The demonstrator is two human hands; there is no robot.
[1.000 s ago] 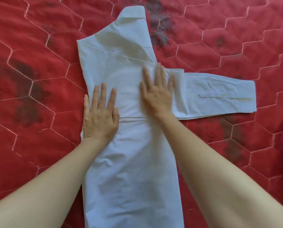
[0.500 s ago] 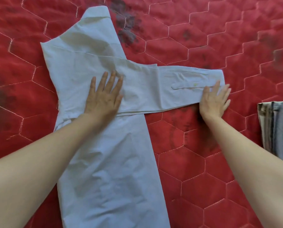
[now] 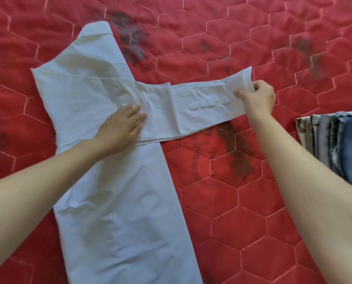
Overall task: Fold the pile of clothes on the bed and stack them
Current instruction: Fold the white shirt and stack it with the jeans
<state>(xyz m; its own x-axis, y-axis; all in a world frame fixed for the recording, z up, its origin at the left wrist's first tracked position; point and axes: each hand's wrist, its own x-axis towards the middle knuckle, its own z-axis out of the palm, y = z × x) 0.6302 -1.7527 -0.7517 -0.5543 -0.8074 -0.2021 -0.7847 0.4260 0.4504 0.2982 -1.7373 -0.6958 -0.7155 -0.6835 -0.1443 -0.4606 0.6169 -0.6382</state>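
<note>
Centrally laid lengthwise on the red quilted bed (image 3: 253, 212): white shirt (image 3: 117, 201), sleeve (image 3: 191, 105) stretched toward right of frame. Left hand (image 3: 121, 128) flat, fingers straight, pressing sleeve at shirt body; right hand (image 3: 257, 97) pinching the cuff edge, slightly lifted. At right edge of frame, folded clothes stack (image 3: 339, 144).

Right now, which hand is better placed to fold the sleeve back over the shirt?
The right hand: it already pinches the sleeve at the cuff end. The left hand lies flat on the white shirt, pinning the fold line.
</note>
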